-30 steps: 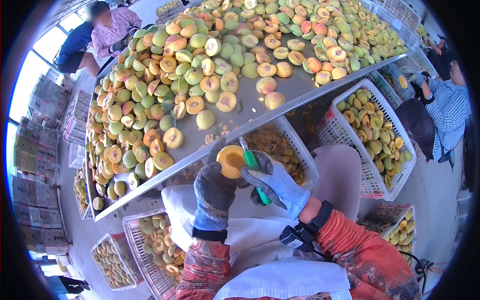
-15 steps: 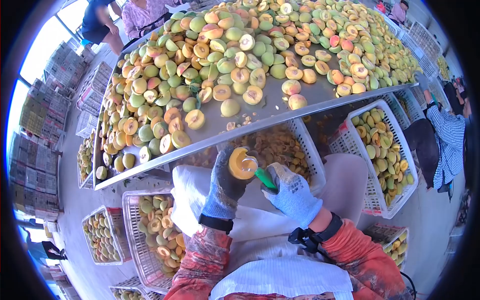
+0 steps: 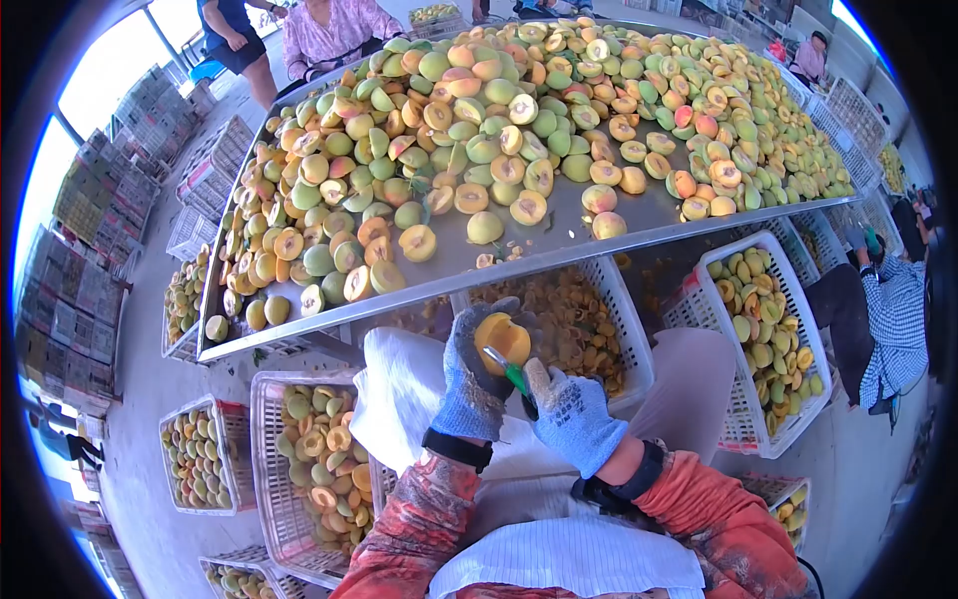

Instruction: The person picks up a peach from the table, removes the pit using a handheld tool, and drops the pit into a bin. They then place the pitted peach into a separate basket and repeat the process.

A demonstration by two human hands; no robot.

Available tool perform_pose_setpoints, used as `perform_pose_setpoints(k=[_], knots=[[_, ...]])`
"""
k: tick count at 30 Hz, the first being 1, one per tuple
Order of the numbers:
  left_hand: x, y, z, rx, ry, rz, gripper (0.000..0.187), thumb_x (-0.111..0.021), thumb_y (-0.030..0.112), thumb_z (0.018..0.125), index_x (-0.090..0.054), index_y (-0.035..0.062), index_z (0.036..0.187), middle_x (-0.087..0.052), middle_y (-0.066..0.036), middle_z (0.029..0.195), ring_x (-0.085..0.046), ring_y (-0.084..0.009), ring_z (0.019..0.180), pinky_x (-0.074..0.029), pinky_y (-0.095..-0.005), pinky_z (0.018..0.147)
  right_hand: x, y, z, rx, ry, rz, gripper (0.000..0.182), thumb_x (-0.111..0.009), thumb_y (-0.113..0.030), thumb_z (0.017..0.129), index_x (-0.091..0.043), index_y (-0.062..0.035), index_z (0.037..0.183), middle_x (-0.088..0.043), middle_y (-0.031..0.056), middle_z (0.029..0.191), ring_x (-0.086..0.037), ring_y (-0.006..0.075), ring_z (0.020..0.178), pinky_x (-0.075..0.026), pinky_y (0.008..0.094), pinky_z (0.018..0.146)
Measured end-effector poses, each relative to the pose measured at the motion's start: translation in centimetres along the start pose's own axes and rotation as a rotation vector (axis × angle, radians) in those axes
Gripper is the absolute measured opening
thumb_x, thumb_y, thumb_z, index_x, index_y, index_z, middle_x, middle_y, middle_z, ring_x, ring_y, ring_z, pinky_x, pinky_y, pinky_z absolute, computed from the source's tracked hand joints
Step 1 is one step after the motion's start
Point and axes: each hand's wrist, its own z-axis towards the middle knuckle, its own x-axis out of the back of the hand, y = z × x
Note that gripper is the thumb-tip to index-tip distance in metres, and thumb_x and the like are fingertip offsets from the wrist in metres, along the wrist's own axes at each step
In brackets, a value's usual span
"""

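Gloved in blue and grey, my left hand (image 3: 473, 374) is wrapped round an orange-yellow fruit half (image 3: 502, 339) with its cut side showing. My right hand (image 3: 574, 414), in a similar glove, grips a green-handled tool (image 3: 517, 377) whose metal end touches the fruit. Both hands are over my lap, just in front of the metal table (image 3: 439, 285). Beyond them, many halved fruits (image 3: 417, 243) are heaped on that table. Below the table edge, a crate (image 3: 609, 290) holds small brownish-orange pieces.
To the right stands a white crate (image 3: 720, 329) of fruit halves; another crate (image 3: 264, 439) is at the lower left, with a smaller crate (image 3: 239, 449) beside it. Co-workers (image 3: 324, 30) are behind the table, and a person in checks (image 3: 896, 324) sits at the right.
The tool's metal end has shifted across the fruit half, and both hands are slightly further right. The camera view has moved, showing more behind the table.
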Motion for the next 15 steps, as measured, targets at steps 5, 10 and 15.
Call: perform_pose_setpoints(k=[5, 10, 15], knots=[[0.1, -0.6, -0.6, -0.026, 0.073, 0.008, 0.047, -0.042, 0.038, 0.088, -0.052, -0.0004, 0.114, -0.061, -0.019, 0.097, -0.06, -0.0414, 0.086, -0.051, -0.0513, 0.075, 0.4, 0.0, -0.2, 0.063, -0.037, 0.108, 0.038, -0.054, -0.016, 0.078, -0.047, -0.0001, 0.112, -0.059, 0.0178, 0.079, -0.062, 0.0306, 0.064, -0.047, 0.0421, 0.052], [-1.5, 1.0, -0.5, -0.042, 0.03, -0.005, 0.041, -0.045, 0.034, 0.088, -0.052, 0.0003, 0.111, -0.06, -0.019, 0.102, -0.06, -0.0395, 0.089, -0.051, -0.0496, 0.079, 1.5, -0.2, 1.0, -0.078, -0.12, 0.666, 0.032, -0.063, -0.013, 0.079, -0.049, -0.0004, 0.104, -0.058, 0.0079, 0.073, -0.057, 0.0203, 0.05, -0.045, 0.0325, 0.046], [0.5, 8.8, -2.5, -0.616, 0.048, 0.963, 0.028, -0.048, 0.017, 0.088, -0.053, -0.0012, 0.109, -0.06, -0.017, 0.102, -0.062, -0.0278, 0.091, -0.053, -0.0374, 0.079, 4.1, 2.5, 2.5, -0.458, -0.386, 1.664, 0.03, -0.068, -0.008, 0.077, -0.055, -0.003, 0.103, -0.057, 0.0039, 0.072, -0.054, 0.0098, 0.055, -0.046, 0.0254, 0.048]])
